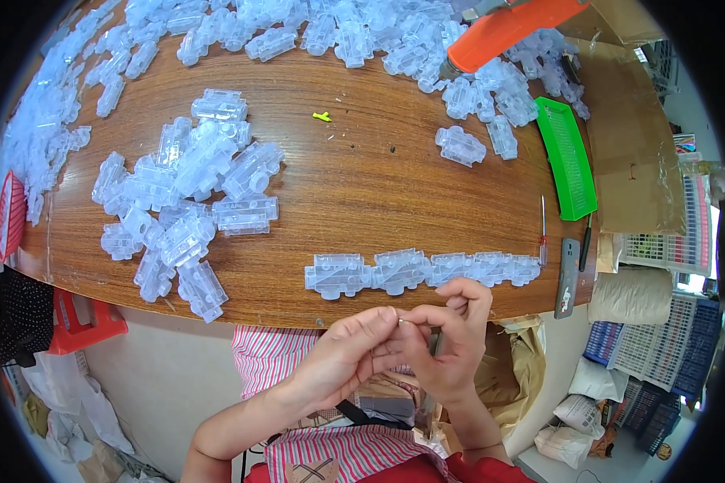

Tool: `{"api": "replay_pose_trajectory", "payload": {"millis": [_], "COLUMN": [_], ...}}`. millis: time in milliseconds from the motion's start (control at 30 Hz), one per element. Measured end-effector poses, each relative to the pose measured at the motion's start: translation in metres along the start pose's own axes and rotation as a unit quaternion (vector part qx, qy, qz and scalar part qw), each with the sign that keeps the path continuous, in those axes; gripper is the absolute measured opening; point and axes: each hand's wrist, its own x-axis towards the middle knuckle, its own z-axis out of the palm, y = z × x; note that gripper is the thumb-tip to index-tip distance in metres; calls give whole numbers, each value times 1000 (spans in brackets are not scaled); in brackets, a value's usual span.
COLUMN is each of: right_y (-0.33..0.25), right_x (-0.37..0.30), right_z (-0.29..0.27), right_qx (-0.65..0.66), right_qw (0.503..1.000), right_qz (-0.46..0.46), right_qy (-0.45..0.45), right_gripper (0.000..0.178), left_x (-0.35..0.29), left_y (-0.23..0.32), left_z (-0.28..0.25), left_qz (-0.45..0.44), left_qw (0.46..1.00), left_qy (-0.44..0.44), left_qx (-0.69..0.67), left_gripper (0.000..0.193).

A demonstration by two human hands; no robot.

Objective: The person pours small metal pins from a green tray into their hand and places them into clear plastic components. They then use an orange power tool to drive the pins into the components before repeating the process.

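My left hand and my right hand meet just in front of the table's near edge. Both pinch at one spot, where a tiny pale piece shows between the fingertips; it is too small to name. Right beyond them, a row of clear plastic car-shaped shells lies side by side along the edge. A loose pile of similar clear shells sits to the left. Two more, one of them a clear shell, lie farther off to the right.
Heaped clear parts line the far side. An orange tool juts in at top right. Rightward are a green tray, a screwdriver, a grey phone and a cardboard box. A yellow-green bit lies mid-table.
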Motion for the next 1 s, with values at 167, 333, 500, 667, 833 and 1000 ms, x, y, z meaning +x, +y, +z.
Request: {"api": "replay_pose_trajectory", "payload": {"millis": [167,333,500,667,833,1000], "right_y": [-7,-15,-18,-12,9,14], "right_x": [4,8,12,15,28,28], "right_z": [-9,-16,-18,-8,11,16], "right_qx": [-103,-191,-187,-108,-143,-180], "right_qw": [992,975,974,989,984,974], "right_qz": [-58,-75,-58,-24,-92,-125], "right_qy": [-47,-87,-116,-101,-48,-63], "right_gripper": [18,17,16,16,17,18], "left_x": [1,2,3,0,-6,-5], "left_y": [-8,-6,-9,-9,4,13], "left_z": [-14,-6,-11,-15,-11,-13], "left_qz": [15,78,85,90,43,12], "left_qw": [999,988,986,978,983,989], "left_qy": [-25,40,59,69,104,114], "left_qx": [24,129,132,173,143,97], "left_gripper": [25,25,24,33,51,64]}}
